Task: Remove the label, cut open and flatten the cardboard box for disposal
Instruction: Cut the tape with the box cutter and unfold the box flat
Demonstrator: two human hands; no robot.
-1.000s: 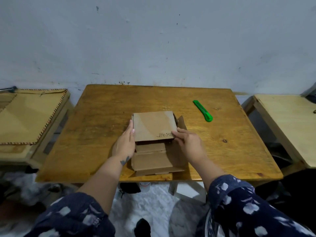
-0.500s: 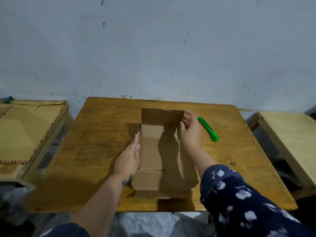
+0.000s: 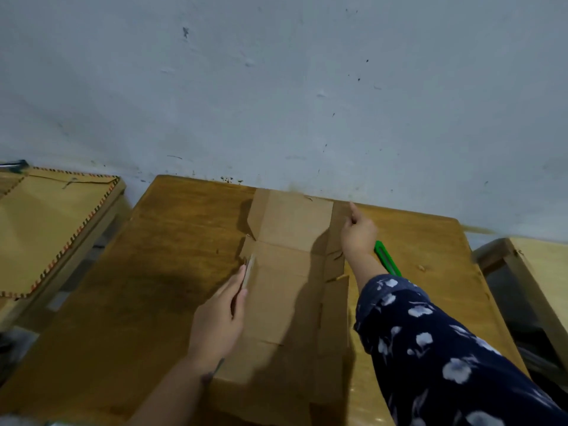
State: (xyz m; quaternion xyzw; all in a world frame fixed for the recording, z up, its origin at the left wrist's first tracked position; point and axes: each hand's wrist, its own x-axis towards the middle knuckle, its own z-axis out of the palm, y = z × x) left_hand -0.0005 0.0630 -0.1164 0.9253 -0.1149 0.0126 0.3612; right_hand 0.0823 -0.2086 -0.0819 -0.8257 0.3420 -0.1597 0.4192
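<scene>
1. At nine o'clock, apart from the work, a side table (image 3: 46, 229) carries a flat stitched-edge mat (image 3: 58, 216); it blocks nothing.
2. The left hand (image 3: 219, 315), at seven o'clock of the wooden table (image 3: 172, 272), has fingers straight, steadying the box's left side panel, which half a second ago stood as a wall.
3. The cardboard box (image 3: 292, 287) sits mid-table, running from six o'clock to the far edge at twelve. A second ago it was closed; now the lid is laid back and the walls are falling outward, so flattening looks well under way. No label can be made out.
4. The right hand (image 3: 358, 233), at one o'clock, presses the far right flap, forefinger extended; whether the other fingers clasp anything I cannot tell.
5. The green cutter (image 3: 387, 258) lies just beyond that wrist, partly hidden by the sleeve, unused.
</scene>
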